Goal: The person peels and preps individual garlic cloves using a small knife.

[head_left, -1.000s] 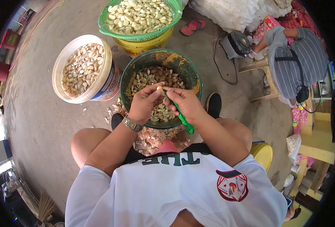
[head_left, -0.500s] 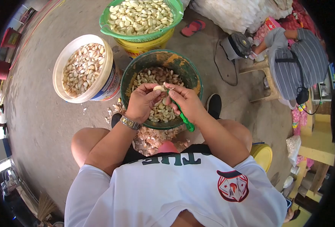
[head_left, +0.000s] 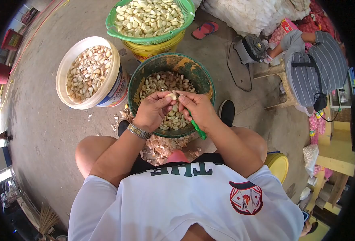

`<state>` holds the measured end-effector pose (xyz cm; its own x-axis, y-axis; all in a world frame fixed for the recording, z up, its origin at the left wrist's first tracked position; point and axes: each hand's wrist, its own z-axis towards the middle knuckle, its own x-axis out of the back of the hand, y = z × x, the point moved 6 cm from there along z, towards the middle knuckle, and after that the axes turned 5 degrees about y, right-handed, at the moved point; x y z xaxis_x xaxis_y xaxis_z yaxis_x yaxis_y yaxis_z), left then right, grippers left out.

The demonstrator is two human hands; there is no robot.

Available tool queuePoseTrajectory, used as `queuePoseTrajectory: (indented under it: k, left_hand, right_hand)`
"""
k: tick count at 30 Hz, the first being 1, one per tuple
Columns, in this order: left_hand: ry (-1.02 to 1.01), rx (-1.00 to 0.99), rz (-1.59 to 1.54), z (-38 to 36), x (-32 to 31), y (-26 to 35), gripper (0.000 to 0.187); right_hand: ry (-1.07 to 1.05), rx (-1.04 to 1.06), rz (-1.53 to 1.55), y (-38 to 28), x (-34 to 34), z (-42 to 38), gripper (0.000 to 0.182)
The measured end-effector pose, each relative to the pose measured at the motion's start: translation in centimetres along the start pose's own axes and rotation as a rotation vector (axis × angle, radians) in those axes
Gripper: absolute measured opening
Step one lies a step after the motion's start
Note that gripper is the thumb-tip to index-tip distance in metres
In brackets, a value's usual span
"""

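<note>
Over a dark green bucket [head_left: 193, 66], my left hand [head_left: 151, 112] pinches a pale garlic clove [head_left: 171, 96] between thumb and fingertips. My right hand [head_left: 200, 111] touches the clove's other end with thumb and forefinger. Tucked in that same hand is a green-handled knife [head_left: 200, 130], its handle pointing back toward me; the blade is mostly hidden by the fingers. Inside the bucket, peeled cloves [head_left: 172, 120] lie nearest me, and cloves in brownish skins [head_left: 167, 78] lie at the far side.
A white pail [head_left: 61, 76] of unpeeled cloves stands at left. Beyond the bucket, a green basket [head_left: 190, 20] of peeled cloves rests on a yellow pail [head_left: 155, 49]. Garlic skins [head_left: 161, 148] litter the floor between my feet. A person in striped clothing [head_left: 326, 64] sits at right.
My right fingertips have shifted slightly and closed in on the clove, with the knife handle tilting a little. My left hand keeps its pinch.
</note>
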<state>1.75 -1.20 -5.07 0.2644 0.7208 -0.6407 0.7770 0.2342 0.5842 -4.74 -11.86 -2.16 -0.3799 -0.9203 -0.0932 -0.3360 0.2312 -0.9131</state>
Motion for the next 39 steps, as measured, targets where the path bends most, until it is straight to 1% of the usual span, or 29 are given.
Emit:
queuePoseTrajectory:
  k: [1,3,4,7,10,13,16,19,22,25,28,31,33,34,37,39]
  left_hand:
    - [-0.057,0.024,-0.007,-0.2,-0.4,0.2,0.015]
    - [-0.17,0.072,-0.021,-0.8,-1.3,0.6,0.018]
    - [-0.173,0.074,-0.006,-0.8,-1.3,0.6,0.019]
    - [-0.151,0.06,0.025,-0.6,-1.1,0.8,0.02]
    - [-0.092,0.024,0.028,-0.3,-0.8,0.8,0.018]
    - [-0.078,0.002,0.027,0.2,0.1,0.6,0.014]
    - [-0.079,-0.008,0.045,0.3,0.3,0.4,0.012]
    - [-0.076,0.011,0.063,0.4,0.5,0.0,0.013]
    - [-0.11,0.056,0.064,0.3,0.3,-0.2,0.015]
    - [-0.139,0.099,0.013,-0.1,-0.6,0.1,0.018]
    - [-0.169,0.106,-0.001,-0.3,-1.1,0.3,0.019]
    - [-0.129,0.05,0.042,-0.2,-0.9,0.5,0.018]
    - [-0.084,-0.009,0.069,-0.1,-0.8,0.7,0.016]
    - [-0.089,-0.009,0.052,-0.1,-0.6,0.6,0.014]
    - [-0.088,-0.001,0.018,0.2,-0.1,0.3,0.011]
    - [-0.067,0.018,0.02,0.3,0.1,0.1,0.011]
  right_hand:
    - [-0.011,-0.09,0.126,0.2,0.1,0.0,0.029]
    - [-0.035,-0.115,0.176,0.1,0.1,0.0,0.03]
    - [-0.047,-0.127,0.201,0.1,0.1,0.0,0.03]
    - [-0.133,-0.024,0.145,-1.0,-0.7,-0.6,0.031]
    - [-0.149,0.021,0.095,-1.3,-0.8,-1.1,0.031]
    - [-0.208,0.041,-0.111,-1.6,-0.9,-1.3,0.033]
    - [-0.2,0.171,-0.202,-1.5,-1.1,-1.0,0.035]
    - [-0.161,0.367,-0.27,-1.1,-1.3,-0.5,0.038]
    - [-0.086,0.125,-0.284,-1.2,-0.5,-0.7,0.033]
    - [-0.043,-0.076,0.148,0.0,0.6,-0.1,0.031]
    - [-0.069,-0.057,0.169,-0.4,0.4,-0.2,0.03]
    - [-0.107,-0.011,0.036,-0.6,0.0,-0.6,0.033]
    - [-0.108,0.106,-0.145,-1.0,-0.4,-0.8,0.035]
    - [-0.108,0.165,-0.235,-1.2,-0.6,-0.9,0.036]
    - [-0.112,0.139,-0.29,-0.9,-0.8,-1.1,0.039]
    - [-0.103,0.182,-0.316,-0.9,-1.0,-1.1,0.037]
